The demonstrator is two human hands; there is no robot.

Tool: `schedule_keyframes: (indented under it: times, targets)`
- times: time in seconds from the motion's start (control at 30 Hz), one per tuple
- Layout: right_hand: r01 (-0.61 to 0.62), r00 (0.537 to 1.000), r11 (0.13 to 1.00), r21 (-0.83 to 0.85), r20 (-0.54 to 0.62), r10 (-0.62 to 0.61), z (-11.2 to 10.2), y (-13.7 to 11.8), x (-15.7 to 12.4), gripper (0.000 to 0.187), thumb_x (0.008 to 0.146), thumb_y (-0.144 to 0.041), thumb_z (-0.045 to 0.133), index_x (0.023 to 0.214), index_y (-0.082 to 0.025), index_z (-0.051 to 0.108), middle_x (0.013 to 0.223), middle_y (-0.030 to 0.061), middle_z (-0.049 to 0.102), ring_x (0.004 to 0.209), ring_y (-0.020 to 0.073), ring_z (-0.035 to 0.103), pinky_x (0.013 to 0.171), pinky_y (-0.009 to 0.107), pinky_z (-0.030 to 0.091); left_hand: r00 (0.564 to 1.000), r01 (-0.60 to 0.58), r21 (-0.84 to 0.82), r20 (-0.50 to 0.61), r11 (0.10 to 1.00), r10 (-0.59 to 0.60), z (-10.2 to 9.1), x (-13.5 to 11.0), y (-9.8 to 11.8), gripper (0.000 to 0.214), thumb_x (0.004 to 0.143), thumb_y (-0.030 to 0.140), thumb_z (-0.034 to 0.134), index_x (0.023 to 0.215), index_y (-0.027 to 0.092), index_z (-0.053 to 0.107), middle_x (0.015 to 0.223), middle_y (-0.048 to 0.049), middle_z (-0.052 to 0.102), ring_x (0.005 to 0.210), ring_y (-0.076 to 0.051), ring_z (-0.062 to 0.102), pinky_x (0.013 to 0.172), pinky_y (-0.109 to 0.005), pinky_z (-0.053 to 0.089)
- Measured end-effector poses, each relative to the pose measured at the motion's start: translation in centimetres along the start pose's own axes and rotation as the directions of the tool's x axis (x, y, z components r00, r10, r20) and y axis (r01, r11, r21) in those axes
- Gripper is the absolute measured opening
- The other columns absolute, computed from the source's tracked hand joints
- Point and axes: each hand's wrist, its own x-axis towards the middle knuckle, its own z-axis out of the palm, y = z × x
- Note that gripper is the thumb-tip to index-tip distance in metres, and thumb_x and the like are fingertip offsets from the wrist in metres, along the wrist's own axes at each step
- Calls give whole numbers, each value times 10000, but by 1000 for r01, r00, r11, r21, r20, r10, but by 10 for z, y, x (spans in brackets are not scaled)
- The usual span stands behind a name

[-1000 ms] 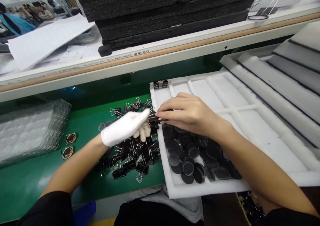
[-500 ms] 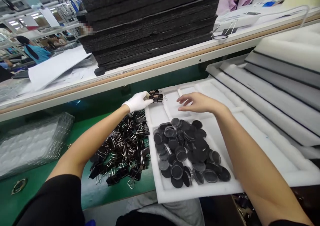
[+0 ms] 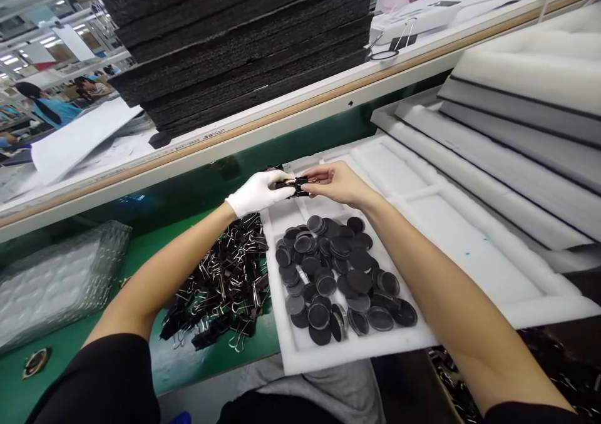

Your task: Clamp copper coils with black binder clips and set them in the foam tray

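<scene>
My left hand, in a white glove, is closed around an item with black binder clips on it; the glove hides most of that item. From the right, my bare right hand pinches the clips at their wire handles. Both hands meet over the far left corner of a white foam tray. In the tray's near compartment lies a heap of black round discs, just below my right hand. Left of the tray, a pile of loose binder clips covers part of the green tabletop.
Clear plastic blister trays are stacked at the left. Black foam sheets rise on the ledge behind. White foam trays lean in layers at the right. A metal ring lies front left. Other people sit in the background.
My right hand has moved left from above the tray and now grips the clips beside my left hand. The whole view has shifted slightly.
</scene>
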Motion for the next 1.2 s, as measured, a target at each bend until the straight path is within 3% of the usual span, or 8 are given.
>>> schedule_keyframes:
  times: [0.17, 0.4, 0.5, 0.6, 0.7, 0.87, 1.03, 1.2]
  targets:
    - [32, 994, 990, -138, 105, -17, 0, -4, -1, 402, 668, -422, 885, 963, -159, 813, 875, 72, 784, 718, 206, 711, 711, 375, 632, 999, 3, 65, 44, 998, -5, -6, -2, 3, 348, 866, 467, 652, 1011, 161, 731, 918, -20, 736, 826, -167, 649, 764, -289, 495]
    - [89, 985, 967, -241, 163, -50, -5, -4, 0, 415, 708, -471, 843, 995, -173, 816, 921, 74, 787, 840, 267, 735, 815, 415, 615, 997, -37, 109, 71, 993, 30, -4, -3, 8, 320, 871, 451, 630, 974, 164, 729, 880, -10, 737, 783, -160, 637, 730, -286, 480]
    - [94, 982, 946, -312, 186, -36, -12, -5, -2, 481, 743, -497, 813, 1097, -171, 788, 1074, 100, 779, 995, 303, 729, 909, 440, 599, 998, -42, 141, 51, 989, 35, 0, 1, 2, 329, 874, 460, 636, 990, 172, 742, 894, -12, 748, 796, -164, 649, 737, -280, 483]
    - [-31, 986, 874, -484, 128, 106, -18, -12, -7, 784, 775, -531, 806, 1439, -178, 586, 1365, 160, 669, 1141, 321, 692, 934, 437, 592, 997, 27, 215, -80, 976, -10, -1, 9, -13, 347, 883, 452, 629, 1083, 194, 749, 1006, -33, 770, 863, -189, 674, 791, -299, 505]
    - [-213, 924, 689, -693, 88, 373, -16, -24, -12, 933, 816, -547, 792, 1556, -131, 404, 1341, 190, 674, 1107, 322, 706, 912, 428, 585, 970, 179, 367, -222, 913, -101, -7, 19, -34, 346, 884, 454, 617, 1104, 232, 764, 1059, -54, 776, 954, -247, 691, 868, -353, 523]
    - [-140, 812, 459, -877, 164, 561, 9, -38, -16, 611, 814, -500, 809, 1289, -155, 643, 1226, 148, 725, 1022, 323, 718, 804, 394, 564, 942, 323, 409, -229, 854, -246, -11, 34, -63, 417, 839, 528, 655, 1114, 250, 801, 1172, -71, 772, 1090, -312, 693, 960, -397, 540]
    - [-96, 827, 435, -895, 172, 536, 21, -42, -18, 467, 763, -493, 850, 1097, -203, 702, 1208, 126, 714, 1001, 317, 706, 726, 377, 532, 970, 215, 403, -196, 890, -146, -11, 37, -78, 425, 844, 506, 652, 1155, 253, 794, 1229, -60, 761, 1196, -293, 663, 1072, -388, 496]
    - [-99, 820, 428, -898, 170, 546, 20, -44, -20, 415, 744, -447, 866, 1036, -202, 701, 1107, 115, 732, 905, 298, 705, 624, 359, 488, 967, 224, 323, -187, 920, -170, -8, 33, -79, 407, 844, 485, 666, 1152, 248, 786, 1269, -47, 747, 1188, -273, 661, 1068, -367, 496]
